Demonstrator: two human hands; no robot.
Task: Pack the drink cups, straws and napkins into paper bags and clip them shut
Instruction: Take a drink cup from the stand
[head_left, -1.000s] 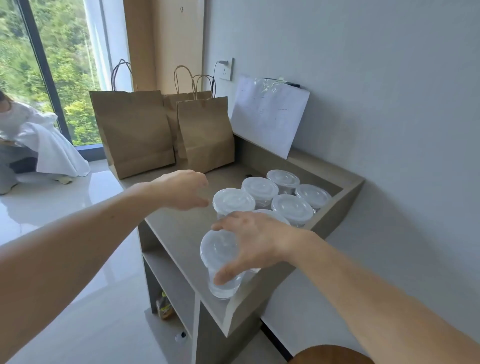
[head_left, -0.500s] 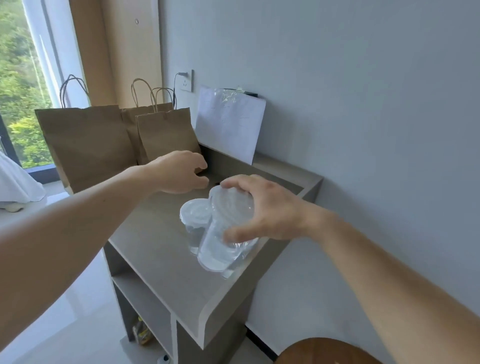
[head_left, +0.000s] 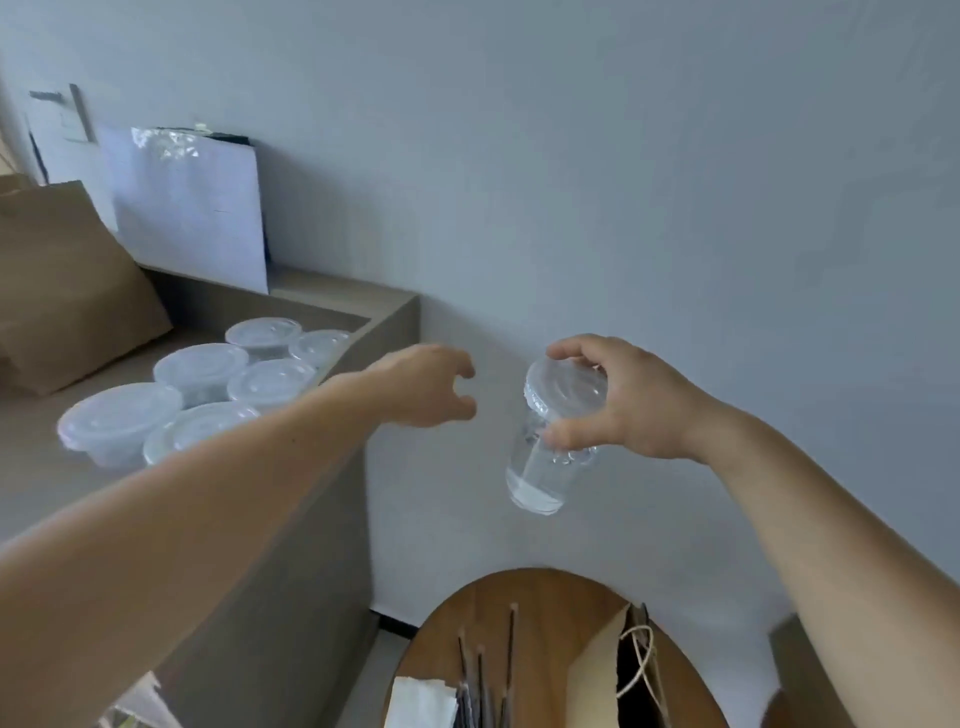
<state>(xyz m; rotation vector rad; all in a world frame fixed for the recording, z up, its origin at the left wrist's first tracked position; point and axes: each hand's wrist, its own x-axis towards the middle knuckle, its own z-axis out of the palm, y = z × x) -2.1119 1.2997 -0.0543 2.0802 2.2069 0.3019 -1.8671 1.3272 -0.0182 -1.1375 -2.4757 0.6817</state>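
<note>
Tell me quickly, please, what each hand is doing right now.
Left hand: open, fingers loosely curled, holding nothing.
Right hand: gripping the lidded clear cup around its top, in mid-air.

Both forearms are bare right down to the left hand (head_left: 426, 387) and right hand (head_left: 631, 400).

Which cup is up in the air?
The clear lidded cup that the right hand grips by its lid; the other six cups stand on the grey shelf.
</note>
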